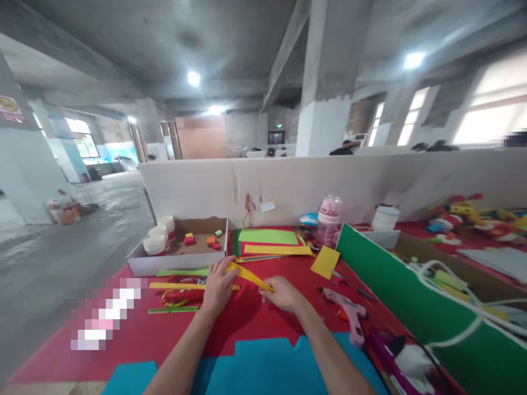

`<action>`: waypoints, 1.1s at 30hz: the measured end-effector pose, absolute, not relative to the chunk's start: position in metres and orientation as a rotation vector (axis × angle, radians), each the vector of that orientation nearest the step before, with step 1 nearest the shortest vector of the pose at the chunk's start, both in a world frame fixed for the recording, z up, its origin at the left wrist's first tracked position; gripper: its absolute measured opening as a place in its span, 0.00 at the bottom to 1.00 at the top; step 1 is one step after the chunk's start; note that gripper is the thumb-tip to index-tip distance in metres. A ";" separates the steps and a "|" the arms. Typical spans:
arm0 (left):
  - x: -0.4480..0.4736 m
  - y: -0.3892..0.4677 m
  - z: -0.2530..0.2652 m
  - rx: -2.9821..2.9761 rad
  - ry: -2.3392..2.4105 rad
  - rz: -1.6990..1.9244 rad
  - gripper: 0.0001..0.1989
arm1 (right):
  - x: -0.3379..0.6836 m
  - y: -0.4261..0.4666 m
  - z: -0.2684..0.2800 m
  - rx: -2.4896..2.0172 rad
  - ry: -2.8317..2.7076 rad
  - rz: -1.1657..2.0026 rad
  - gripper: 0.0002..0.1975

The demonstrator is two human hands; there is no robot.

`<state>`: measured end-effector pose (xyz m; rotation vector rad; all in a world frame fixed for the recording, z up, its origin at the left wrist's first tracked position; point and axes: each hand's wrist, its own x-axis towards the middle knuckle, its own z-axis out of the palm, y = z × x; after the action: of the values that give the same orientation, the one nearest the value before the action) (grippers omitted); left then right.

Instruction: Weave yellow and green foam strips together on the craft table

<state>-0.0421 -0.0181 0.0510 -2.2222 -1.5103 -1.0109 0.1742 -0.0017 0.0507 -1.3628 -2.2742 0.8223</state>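
A yellow strip (250,276) is stretched at a slant between my two hands, above a red tabletop (247,323). My left hand (221,281) grips its upper left end, fingers closed. At the lower right end, my right hand (280,293) pinches the strip between thumb and fingers. Under and beside my left hand lie an orange-yellow strip (173,286) and a green strip (175,310). Blue sheets (267,365) spread beneath my forearms. A pink glue gun (348,312) rests to the right of my right hand, near a yellow rectangle (326,261).
A shallow box (164,267) with white tubs and small coloured rolls stands at the back left. Light green sheets (267,236) and a pink bottle (329,219) are at the back. A green panel (395,296) borders the right, near a purple device (395,359).
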 end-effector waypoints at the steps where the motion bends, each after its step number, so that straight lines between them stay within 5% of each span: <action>1: -0.044 -0.017 0.046 -2.187 -1.508 -1.104 0.14 | 0.172 0.000 0.052 -1.329 -2.232 0.926 0.13; 8: -0.038 -0.017 0.019 -2.464 -1.780 -1.818 0.21 | 0.137 -0.027 0.043 -1.444 -1.994 0.341 0.25; 13: -0.014 -0.022 0.015 -2.830 -1.697 -2.139 0.26 | 0.114 -0.049 0.046 -1.515 -2.177 0.333 0.31; 17: -0.022 -0.022 0.026 -2.550 -1.872 -2.575 0.21 | 0.125 -0.055 0.051 -1.213 -2.190 0.681 0.38; 21: -0.044 -0.025 0.040 -2.615 -1.932 -3.000 0.18 | 0.143 -0.042 0.048 -0.771 -1.946 1.728 0.32; 25: -0.036 -0.035 0.040 -3.263 -2.014 -2.563 0.21 | 0.141 -0.021 0.030 -0.712 -1.281 1.690 0.27; 33: 0.000 -0.045 0.021 -3.401 -2.293 -1.778 0.25 | 0.131 -0.012 0.009 -0.667 -1.168 1.683 0.24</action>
<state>0.0002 -0.0449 0.0210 -3.4009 -2.2932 -1.7784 0.1305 -0.0116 0.0095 -0.6669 -1.1679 1.6833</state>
